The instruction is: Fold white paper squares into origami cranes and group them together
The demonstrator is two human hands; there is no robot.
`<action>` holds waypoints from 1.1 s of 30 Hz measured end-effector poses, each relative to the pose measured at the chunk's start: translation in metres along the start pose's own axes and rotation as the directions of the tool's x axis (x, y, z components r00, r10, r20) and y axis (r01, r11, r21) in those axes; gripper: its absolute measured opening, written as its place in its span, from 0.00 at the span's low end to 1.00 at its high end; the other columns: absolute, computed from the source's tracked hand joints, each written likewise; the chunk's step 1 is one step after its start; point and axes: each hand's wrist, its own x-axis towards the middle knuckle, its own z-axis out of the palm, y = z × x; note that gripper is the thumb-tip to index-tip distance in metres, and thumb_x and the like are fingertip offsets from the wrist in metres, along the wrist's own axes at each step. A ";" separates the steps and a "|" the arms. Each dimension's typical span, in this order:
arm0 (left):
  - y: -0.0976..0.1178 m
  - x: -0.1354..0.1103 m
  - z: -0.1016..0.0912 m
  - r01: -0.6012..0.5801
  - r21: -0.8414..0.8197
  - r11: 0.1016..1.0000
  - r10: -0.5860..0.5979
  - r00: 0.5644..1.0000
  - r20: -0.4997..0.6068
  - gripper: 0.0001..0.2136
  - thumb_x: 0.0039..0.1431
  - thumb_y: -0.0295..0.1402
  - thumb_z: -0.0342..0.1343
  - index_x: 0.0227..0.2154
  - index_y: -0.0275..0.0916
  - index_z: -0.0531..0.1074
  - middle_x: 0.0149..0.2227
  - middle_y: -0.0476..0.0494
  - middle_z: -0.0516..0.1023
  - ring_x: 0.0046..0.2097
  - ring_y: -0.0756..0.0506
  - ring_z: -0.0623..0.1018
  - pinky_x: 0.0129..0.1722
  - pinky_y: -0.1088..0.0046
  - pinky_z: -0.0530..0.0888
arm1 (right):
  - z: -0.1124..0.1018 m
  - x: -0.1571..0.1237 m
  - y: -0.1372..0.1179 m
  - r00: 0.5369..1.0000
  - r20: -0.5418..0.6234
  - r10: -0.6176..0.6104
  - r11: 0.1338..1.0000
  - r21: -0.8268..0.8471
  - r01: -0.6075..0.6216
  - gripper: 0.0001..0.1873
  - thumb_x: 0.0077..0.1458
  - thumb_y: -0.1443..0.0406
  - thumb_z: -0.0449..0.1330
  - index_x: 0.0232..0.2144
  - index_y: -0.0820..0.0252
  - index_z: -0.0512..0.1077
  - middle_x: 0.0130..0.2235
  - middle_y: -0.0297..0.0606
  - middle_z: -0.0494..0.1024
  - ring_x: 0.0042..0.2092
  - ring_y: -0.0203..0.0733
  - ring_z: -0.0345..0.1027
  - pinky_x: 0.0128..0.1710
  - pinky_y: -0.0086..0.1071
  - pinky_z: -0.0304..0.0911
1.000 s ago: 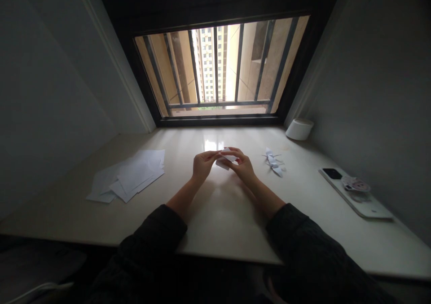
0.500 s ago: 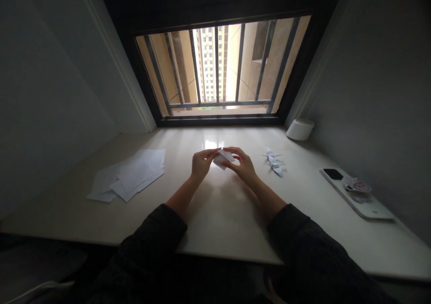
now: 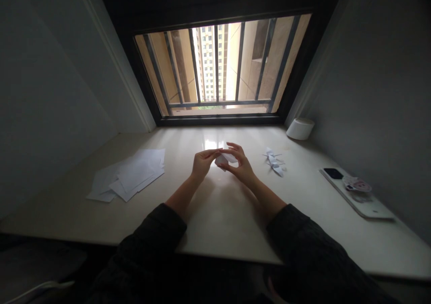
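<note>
Both my hands meet above the middle of the pale desk (image 3: 215, 214) and pinch a small folded white paper (image 3: 225, 159) between them. My left hand (image 3: 202, 164) grips its left end with curled fingers. My right hand (image 3: 239, 164) holds the right side, thumb under and fingers arched over the top. The paper is partly hidden by the fingers. Dark sleeves cover both forearms.
A loose pile of white sheets (image 3: 129, 174) lies on the left of the desk. A folded paper figure (image 3: 274, 162) sits to the right of my hands. A white round container (image 3: 299, 129) stands at the back right, a phone (image 3: 357, 191) at the right. A barred window (image 3: 220, 66) is behind.
The folded paper has been drawn in between the fingers and shows less. My right fingers have arched higher over it. The hands stay at the same spot.
</note>
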 end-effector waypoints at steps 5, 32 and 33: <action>0.002 -0.002 0.001 0.033 -0.030 0.999 -0.033 0.999 0.014 0.11 0.46 0.37 0.64 0.33 0.39 0.79 0.37 0.42 0.81 0.40 0.43 0.79 0.45 0.65 0.72 | 0.000 -0.001 -0.004 1.000 0.019 -0.019 1.000 -0.012 0.019 0.22 0.44 0.57 0.67 0.45 0.45 0.73 0.55 0.39 0.63 0.57 0.50 0.57 0.57 0.45 0.56; 0.000 -0.004 0.008 0.011 -0.065 0.998 -0.014 0.999 -0.045 0.13 0.45 0.37 0.65 0.35 0.38 0.79 0.38 0.41 0.81 0.40 0.44 0.78 0.46 0.63 0.72 | 0.006 0.002 0.006 0.869 -0.236 0.435 0.850 0.426 -0.310 0.18 0.36 0.54 0.69 0.28 0.60 0.78 0.30 0.39 0.80 0.33 0.44 0.74 0.35 0.37 0.68; 0.000 -0.004 0.008 0.013 -0.064 0.998 -0.016 0.999 -0.041 0.13 0.45 0.37 0.65 0.35 0.38 0.79 0.38 0.41 0.81 0.40 0.44 0.78 0.46 0.63 0.73 | 0.007 0.002 0.006 0.864 -0.249 0.437 0.844 0.445 -0.298 0.18 0.36 0.54 0.70 0.28 0.60 0.77 0.30 0.39 0.80 0.33 0.44 0.74 0.36 0.37 0.68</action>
